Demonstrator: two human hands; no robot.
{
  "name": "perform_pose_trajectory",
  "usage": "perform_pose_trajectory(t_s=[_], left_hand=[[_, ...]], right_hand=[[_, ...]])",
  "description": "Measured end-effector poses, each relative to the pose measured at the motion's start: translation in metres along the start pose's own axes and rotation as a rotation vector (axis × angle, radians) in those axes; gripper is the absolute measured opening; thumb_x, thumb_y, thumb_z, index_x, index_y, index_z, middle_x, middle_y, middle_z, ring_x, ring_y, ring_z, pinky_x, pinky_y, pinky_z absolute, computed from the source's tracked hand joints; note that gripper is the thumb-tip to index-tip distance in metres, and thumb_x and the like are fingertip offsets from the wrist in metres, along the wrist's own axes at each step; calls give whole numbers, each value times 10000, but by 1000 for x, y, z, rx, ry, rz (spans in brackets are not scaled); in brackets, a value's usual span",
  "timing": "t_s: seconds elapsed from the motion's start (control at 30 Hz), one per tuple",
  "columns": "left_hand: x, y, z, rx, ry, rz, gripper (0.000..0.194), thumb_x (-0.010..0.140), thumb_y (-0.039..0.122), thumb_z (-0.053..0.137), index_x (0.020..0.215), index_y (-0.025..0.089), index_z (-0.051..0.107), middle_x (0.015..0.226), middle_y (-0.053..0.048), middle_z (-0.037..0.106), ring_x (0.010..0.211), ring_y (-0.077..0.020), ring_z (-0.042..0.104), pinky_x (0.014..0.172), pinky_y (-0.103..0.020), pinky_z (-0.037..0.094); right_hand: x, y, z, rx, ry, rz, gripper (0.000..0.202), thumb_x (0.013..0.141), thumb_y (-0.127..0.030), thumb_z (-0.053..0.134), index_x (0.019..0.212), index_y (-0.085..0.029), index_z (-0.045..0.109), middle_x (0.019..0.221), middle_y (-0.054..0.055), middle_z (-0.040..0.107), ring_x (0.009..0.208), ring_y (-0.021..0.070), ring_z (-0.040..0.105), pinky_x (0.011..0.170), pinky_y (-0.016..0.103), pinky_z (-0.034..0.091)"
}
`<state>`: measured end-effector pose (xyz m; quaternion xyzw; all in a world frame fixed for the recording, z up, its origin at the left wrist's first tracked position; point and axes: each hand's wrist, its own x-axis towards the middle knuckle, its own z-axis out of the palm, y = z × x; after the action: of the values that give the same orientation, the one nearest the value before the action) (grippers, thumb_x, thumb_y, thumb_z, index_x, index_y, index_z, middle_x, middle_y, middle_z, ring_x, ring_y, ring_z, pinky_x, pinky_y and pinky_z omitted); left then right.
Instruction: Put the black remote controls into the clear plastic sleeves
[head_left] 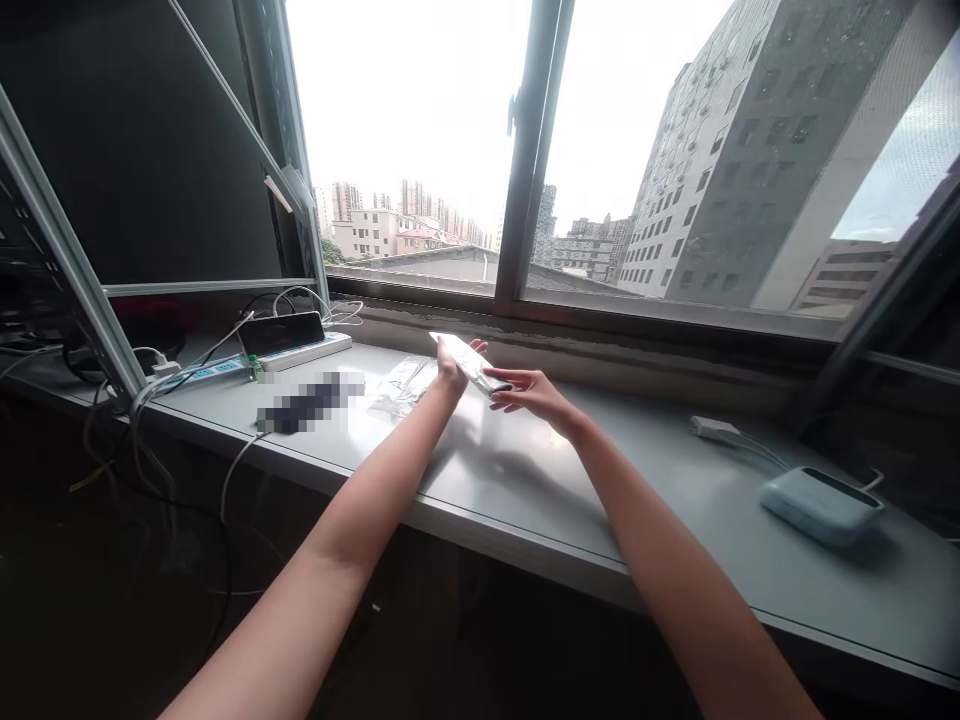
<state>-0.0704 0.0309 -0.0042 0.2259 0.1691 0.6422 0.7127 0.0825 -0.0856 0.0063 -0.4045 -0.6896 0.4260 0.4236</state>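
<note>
Above the grey shelf, a flat, shiny white packet with a dark lower end is held between both hands, tilted down to the right. My left hand grips its left side, fingers partly behind it. My right hand pinches the lower right end between thumb and fingers. What is inside the packet I cannot make out. Beside my left wrist, crumpled clear plastic bags lie on the shelf.
At left, a phone leans on a white power strip among cables, near a small green bottle and a pixelated dark item. On the right are a pale blue box-shaped device and a white plug. A window stands behind.
</note>
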Motion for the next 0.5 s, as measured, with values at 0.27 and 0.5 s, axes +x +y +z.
perform_pose_trajectory(t_s=[0.27,0.5], left_hand=[[-7,10,2,-31,26,-21,555,1021,471,275,1316,88,549,852,-118,718,672,-206,686,715,-313,550],[-19,2,12,184,-114,-88,522,1028,337,296,1416,18,437,1038,-181,742,800,-231,728,799,-333,559]], right_hand=[[1,3,1,-32,0,50,946,711,-214,797,1548,-287,363,1067,64,735,768,170,734,677,292,618],[6,16,-1,-88,76,32,1006,757,-221,738,1596,-360,200,1299,107,633,840,199,709,603,316,627]])
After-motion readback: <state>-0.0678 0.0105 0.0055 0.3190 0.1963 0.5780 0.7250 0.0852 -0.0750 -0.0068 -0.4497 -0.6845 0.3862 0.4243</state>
